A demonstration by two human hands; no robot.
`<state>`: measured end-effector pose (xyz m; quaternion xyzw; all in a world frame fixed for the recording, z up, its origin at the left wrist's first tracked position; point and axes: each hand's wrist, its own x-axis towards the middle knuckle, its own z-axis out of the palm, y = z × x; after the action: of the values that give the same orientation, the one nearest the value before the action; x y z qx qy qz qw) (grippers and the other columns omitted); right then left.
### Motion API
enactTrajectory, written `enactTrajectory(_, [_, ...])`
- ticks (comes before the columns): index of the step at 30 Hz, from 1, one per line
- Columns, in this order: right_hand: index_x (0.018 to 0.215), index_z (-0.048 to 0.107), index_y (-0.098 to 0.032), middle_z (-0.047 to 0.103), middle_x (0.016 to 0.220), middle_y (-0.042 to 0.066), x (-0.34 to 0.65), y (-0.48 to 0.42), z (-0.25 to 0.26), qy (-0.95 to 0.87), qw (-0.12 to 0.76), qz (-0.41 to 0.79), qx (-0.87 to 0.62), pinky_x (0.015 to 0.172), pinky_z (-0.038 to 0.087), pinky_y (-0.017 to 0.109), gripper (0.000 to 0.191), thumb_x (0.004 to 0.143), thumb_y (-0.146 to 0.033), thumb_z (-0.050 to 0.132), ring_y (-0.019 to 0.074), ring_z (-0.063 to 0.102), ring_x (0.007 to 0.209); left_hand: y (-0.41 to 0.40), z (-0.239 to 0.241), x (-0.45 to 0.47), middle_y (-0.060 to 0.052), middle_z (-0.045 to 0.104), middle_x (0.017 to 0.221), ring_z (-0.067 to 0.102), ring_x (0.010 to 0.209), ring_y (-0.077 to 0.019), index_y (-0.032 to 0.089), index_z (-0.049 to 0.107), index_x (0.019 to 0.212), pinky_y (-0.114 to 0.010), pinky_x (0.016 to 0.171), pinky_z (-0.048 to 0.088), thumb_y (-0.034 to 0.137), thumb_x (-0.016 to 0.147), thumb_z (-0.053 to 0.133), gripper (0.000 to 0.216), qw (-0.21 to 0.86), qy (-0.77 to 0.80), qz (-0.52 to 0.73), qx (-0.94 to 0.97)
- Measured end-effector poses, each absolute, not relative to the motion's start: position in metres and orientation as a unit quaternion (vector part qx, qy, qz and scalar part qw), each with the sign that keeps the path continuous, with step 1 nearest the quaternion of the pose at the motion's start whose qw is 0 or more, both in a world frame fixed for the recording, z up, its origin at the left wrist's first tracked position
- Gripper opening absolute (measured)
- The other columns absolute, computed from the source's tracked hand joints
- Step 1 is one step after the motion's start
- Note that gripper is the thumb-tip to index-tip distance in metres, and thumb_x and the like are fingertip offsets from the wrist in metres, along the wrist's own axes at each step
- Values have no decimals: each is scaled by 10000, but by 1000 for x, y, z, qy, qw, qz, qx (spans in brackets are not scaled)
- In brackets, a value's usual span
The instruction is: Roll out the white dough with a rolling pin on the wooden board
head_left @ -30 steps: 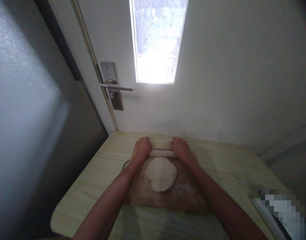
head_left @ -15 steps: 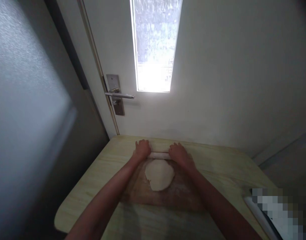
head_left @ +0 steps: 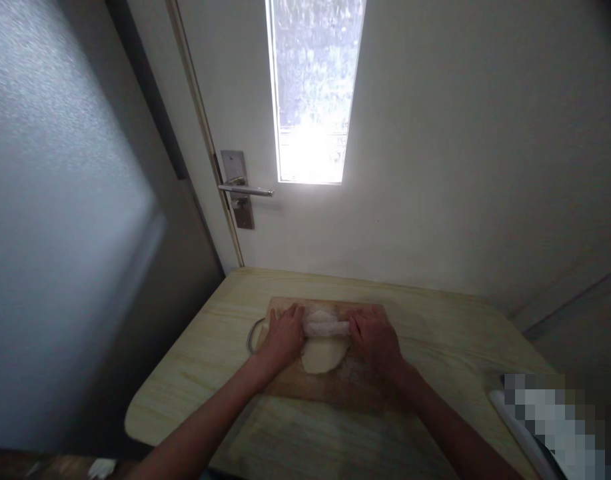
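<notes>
A pale rolling pin (head_left: 326, 329) lies crosswise over a flat sheet of dough (head_left: 323, 357), with a little dough showing beyond it on the far side. At the pin's left end is my left hand (head_left: 285, 331), its fingers closed around it. My right hand (head_left: 376, 338) grips the opposite end. Underneath, the wooden cutting board (head_left: 305, 389) carries smears of flour. A metal loop handle (head_left: 251, 337) sticks out from the board's left side, partly behind my left hand.
The board rests on a light wood-grain table (head_left: 200, 353) pushed against a white door (head_left: 435, 167) with a lever handle (head_left: 248, 191) and a bright glass pane. A pixelated object with a pale edge (head_left: 515, 427) lies at the right front. A grey panel (head_left: 60, 267) stands on the left.
Both hands have drawn the rolling pin back toward me, from the dough's far edge to over the dough. The far part of the board and its metal handle now show.
</notes>
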<state>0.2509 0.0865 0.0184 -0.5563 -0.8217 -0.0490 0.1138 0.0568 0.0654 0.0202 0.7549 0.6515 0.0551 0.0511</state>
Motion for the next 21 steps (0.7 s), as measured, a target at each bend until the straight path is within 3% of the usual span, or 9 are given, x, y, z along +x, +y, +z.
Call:
enactTrajectory(3, [925,591,-159,611,974,70,249,87,15,-822,143,-60,-548,932,178,380,330,829,-226,283,188,490,964,75,20,49,-153,365,1273,351,1160,-176,84,313,1195,-318,950,262,66,698,335,497,68,661,74,743])
enactTrajectory(5, [942,586,-153,605,1002,69,246,90,13,-820,152,-65,-548,950,138,401,334,832,-217,278,189,475,1000,84,19,44,-177,330,1289,293,1196,-179,42,292,1207,-292,952,256,78,710,331,500,63,671,73,736])
enactTrajectory(11, [945,594,-151,591,1049,70,237,101,16,-811,135,-69,-565,958,117,412,339,838,-230,282,200,435,1070,89,13,47,-133,243,1347,178,1238,-257,122,251,1256,-472,962,182,229,805,272,463,35,723,42,689])
enactTrajectory(16, [844,629,-155,629,959,77,229,113,25,-815,92,-61,-568,939,169,362,369,840,-228,267,187,494,999,85,8,51,-119,229,1355,163,1242,-260,134,241,1262,-474,974,155,227,785,305,490,7,724,50,688])
enactTrajectory(21, [1067,545,-169,627,955,96,223,131,28,-825,40,-38,-563,897,210,364,366,840,-244,267,187,542,912,89,6,52,-114,246,1349,179,1237,-254,131,265,1248,-451,981,159,239,785,304,477,-3,723,67,688])
